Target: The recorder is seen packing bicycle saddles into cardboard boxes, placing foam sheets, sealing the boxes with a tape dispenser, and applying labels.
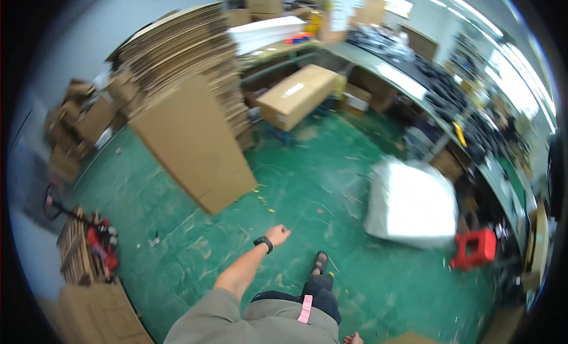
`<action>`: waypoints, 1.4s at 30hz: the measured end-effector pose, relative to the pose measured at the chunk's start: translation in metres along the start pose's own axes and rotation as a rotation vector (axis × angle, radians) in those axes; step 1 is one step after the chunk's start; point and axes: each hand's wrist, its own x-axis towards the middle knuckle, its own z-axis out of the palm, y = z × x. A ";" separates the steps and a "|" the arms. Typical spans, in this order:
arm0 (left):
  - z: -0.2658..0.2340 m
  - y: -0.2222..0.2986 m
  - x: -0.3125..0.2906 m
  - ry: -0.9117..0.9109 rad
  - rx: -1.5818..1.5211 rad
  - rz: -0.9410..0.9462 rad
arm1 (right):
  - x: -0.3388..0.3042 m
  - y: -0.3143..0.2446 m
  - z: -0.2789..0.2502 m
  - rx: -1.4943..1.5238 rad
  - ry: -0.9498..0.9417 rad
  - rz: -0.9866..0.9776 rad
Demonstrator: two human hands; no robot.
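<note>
My left hand [277, 234], with a black watch on its wrist, is held out over the green floor. Its fingers are loosely curled and I see nothing in them. Only part of my right hand [353, 338] shows at the lower edge, too cut off to make out its fingers. Ahead and to the left, a large flat cardboard box [192, 143] leans against a tall stack of flattened cardboard [177, 48]. Neither hand touches it. A pink strip [305, 308] hangs at the front of my clothes.
A long closed carton [299, 95] lies raised beyond the leaning box. To the right are a white wrapped bundle [411, 202], a red stool [474, 249] and a workbench [408, 84] piled with dark items. A red pallet jack [102, 243] and a wooden pallet [76, 252] stand left.
</note>
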 end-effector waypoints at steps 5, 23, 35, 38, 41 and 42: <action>-0.063 -0.153 -0.024 0.069 -0.066 -0.474 | 0.149 -0.165 0.144 -0.403 -0.228 -0.094; -0.542 -0.132 0.204 1.213 0.071 -0.227 | -0.059 -0.756 0.894 -0.850 -0.795 -1.212; -0.687 -0.159 0.306 1.266 0.489 -0.454 | -0.060 -0.798 0.900 -1.571 -0.492 -1.094; -0.697 -0.111 0.306 1.291 0.521 -0.377 | -0.093 -0.819 0.950 -1.655 -0.688 -1.498; -0.678 -0.070 0.282 1.177 0.380 -0.209 | -0.173 -0.809 1.033 -1.041 -0.888 -1.939; -0.665 -0.046 0.273 1.158 0.368 -0.144 | -0.233 -0.809 1.052 -0.878 -0.966 -2.102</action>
